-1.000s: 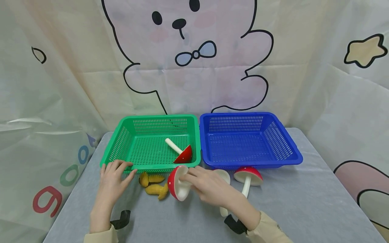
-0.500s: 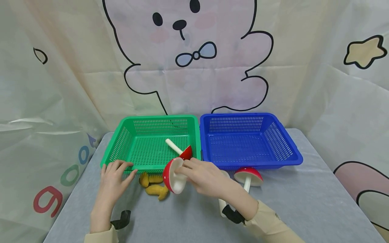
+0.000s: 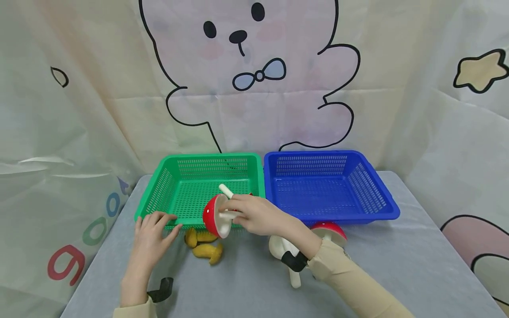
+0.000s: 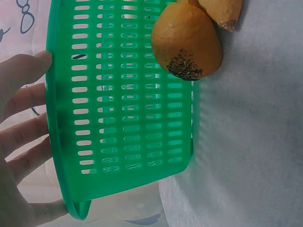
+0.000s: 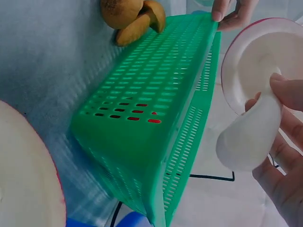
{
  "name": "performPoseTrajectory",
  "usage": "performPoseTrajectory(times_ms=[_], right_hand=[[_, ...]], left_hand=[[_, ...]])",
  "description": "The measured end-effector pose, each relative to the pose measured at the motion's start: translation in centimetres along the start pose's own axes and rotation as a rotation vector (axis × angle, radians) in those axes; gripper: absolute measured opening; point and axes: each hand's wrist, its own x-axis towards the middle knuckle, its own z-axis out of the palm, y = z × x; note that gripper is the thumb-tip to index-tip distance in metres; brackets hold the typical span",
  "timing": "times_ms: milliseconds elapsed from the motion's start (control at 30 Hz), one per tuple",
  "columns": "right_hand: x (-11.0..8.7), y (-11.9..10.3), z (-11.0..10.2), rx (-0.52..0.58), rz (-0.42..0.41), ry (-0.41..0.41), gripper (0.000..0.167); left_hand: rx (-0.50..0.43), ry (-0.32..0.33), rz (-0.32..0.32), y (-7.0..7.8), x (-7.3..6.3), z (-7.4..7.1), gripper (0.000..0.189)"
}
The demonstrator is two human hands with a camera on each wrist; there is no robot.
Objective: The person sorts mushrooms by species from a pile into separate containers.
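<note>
My right hand [image 3: 254, 214] holds a red-capped toy mushroom [image 3: 210, 215] by its white stem, over the front rim of the green basket [image 3: 145, 201]. In the right wrist view, the mushroom's pale stem [image 5: 248, 142] lies between thumb and fingers, bulbous end outward. Inside that basket, a second toy mushroom [image 3: 226, 190] shows its white stem; my right hand mostly hides its red cap. At the basket's front left corner, my left hand [image 3: 151, 240] grips the rim, fingers inside and thumb on the near side. Yellow-brown toy mushrooms [image 3: 207, 251] lie just in front of the basket.
To the right of the green basket stands a blue basket [image 3: 381, 212] with its bottom bare. In front of it, a toy mushroom with a pale cap underside [image 3: 277, 247] and a red-capped one [image 3: 330, 229] lie on the grey tabletop [image 3: 397, 265], partly behind my right forearm.
My right hand has lifted the red-capped mushroom from near the yellow-brown ones up and left, over the green basket's rim. The left hand stays at the corner. The view has shifted slightly.
</note>
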Motion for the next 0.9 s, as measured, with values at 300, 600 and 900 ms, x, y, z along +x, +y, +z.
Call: performPoseTrajectory(times_ms=[300, 600, 900], right_hand=[[2.9, 1.3, 0.5, 0.095, 0.072, -0.019, 0.033], [5.9, 2.5, 1.1, 0.193, 0.119, -0.052, 0.033], [8.7, 3.6, 3.1, 0.319, 0.245, -0.069, 0.037]], left_hand=[[-0.005, -0.011, -0.018, 0.1, 0.0, -0.1, 0.022], [0.008, -0.016, -0.016, 0.0, -0.2, 0.0, 0.023], [0.002, -0.005, -0.008, 0.1, -0.1, 0.1, 0.024]])
